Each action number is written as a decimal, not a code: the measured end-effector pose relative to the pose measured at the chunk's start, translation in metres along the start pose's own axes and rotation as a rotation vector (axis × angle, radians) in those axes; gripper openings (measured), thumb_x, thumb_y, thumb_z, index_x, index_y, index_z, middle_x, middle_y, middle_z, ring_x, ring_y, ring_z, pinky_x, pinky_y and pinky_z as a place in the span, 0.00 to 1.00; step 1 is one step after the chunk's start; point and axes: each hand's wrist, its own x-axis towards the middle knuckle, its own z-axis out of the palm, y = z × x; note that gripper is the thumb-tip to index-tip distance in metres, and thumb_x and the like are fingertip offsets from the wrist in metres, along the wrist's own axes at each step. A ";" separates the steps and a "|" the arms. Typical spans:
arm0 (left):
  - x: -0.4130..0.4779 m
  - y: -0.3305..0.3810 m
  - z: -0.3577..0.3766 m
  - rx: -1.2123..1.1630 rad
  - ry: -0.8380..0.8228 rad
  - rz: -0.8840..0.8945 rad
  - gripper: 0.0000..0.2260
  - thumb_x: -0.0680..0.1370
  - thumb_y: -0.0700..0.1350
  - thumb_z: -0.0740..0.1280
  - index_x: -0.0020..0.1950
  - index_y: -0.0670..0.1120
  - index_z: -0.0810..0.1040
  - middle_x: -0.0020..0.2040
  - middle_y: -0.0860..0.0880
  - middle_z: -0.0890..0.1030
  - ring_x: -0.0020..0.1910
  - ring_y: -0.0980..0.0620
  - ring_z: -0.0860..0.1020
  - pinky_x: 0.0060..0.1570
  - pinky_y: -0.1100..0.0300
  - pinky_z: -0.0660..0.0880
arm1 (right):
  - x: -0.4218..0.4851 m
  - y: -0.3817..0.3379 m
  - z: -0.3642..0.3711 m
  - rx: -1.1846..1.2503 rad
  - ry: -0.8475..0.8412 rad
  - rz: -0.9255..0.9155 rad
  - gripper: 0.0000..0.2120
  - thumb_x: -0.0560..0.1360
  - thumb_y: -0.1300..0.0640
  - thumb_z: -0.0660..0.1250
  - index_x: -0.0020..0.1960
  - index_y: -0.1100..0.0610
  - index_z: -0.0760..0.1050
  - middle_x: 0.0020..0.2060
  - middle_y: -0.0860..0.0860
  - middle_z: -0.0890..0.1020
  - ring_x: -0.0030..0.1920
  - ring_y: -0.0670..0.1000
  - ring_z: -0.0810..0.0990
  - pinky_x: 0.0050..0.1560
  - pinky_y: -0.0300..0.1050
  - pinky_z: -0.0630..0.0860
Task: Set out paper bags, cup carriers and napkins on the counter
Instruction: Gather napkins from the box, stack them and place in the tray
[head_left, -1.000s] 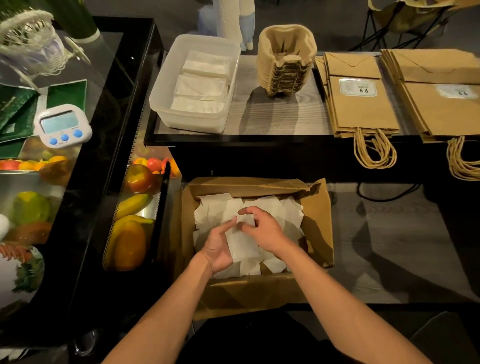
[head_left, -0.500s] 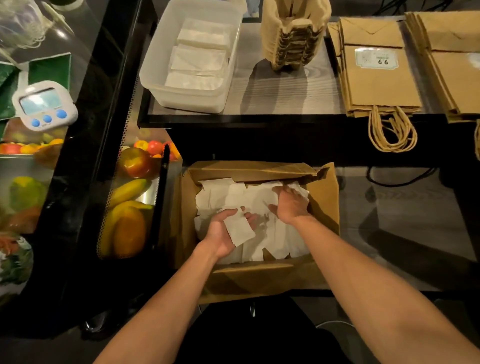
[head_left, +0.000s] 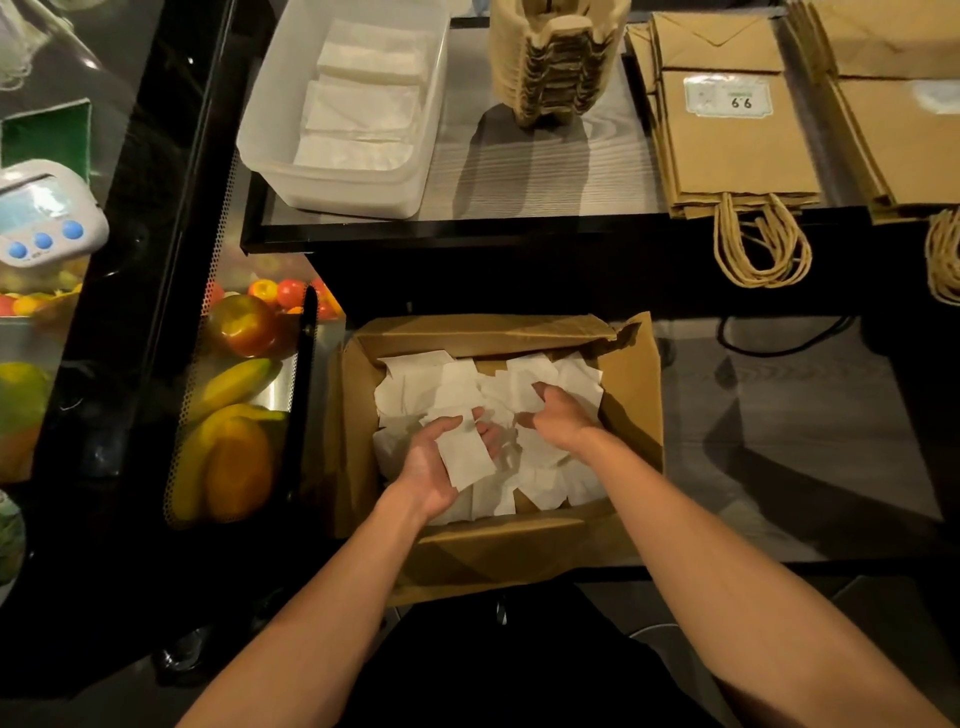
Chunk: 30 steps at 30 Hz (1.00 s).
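Head view: a second ago both hands were together on one napkin in the middle of the cardboard box (head_left: 631, 395); now they are apart. The left hand (head_left: 436, 462) lies palm up over the near part of the box and holds the napkin (head_left: 465, 460) with the thumb laid on its upper edge. The right hand (head_left: 558, 415) has moved to the far right part of the box, and its fingers are curled down into the loose napkins (head_left: 431, 384), gripping some of them as far as I can see. I judge that the person is collecting napkins one after another into the left hand, so this part of the task is in progress and not finished.

The other things of the task are already on the counter (head_left: 535, 171) above the box. The plastic tub (head_left: 270, 119) stands at the left with folded napkins (head_left: 363, 104) inside, the stack of cup carriers (head_left: 558, 57) is beside it, and the paper bags (head_left: 737, 150) lie flat at the right with their handles over the edge.

The counter top is pale grey with a wood grain and a black edge. The box stands low on a grey floor (head_left: 779, 415). At the left there is a dark glass display with fruit (head_left: 239, 457) and a white timer (head_left: 44, 218) on top. The room is dim
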 end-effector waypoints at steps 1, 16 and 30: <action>0.000 0.001 0.000 0.010 0.002 0.020 0.16 0.75 0.43 0.67 0.62 0.40 0.79 0.51 0.39 0.84 0.52 0.42 0.82 0.58 0.47 0.78 | -0.002 0.001 -0.001 0.042 0.027 0.008 0.32 0.82 0.54 0.67 0.81 0.52 0.58 0.79 0.52 0.64 0.77 0.57 0.63 0.72 0.52 0.66; -0.013 0.000 0.016 0.160 -0.132 0.139 0.24 0.79 0.59 0.67 0.68 0.44 0.80 0.66 0.39 0.81 0.66 0.39 0.79 0.70 0.40 0.71 | -0.043 -0.002 0.008 0.253 -0.144 -0.115 0.36 0.74 0.48 0.76 0.77 0.49 0.66 0.71 0.46 0.75 0.71 0.51 0.73 0.70 0.57 0.73; -0.003 0.000 -0.005 0.123 0.013 0.133 0.17 0.83 0.48 0.66 0.69 0.42 0.77 0.63 0.38 0.83 0.66 0.36 0.78 0.73 0.38 0.68 | -0.058 -0.007 0.016 0.119 0.139 -0.160 0.23 0.77 0.52 0.74 0.69 0.54 0.71 0.59 0.46 0.77 0.61 0.52 0.78 0.38 0.34 0.72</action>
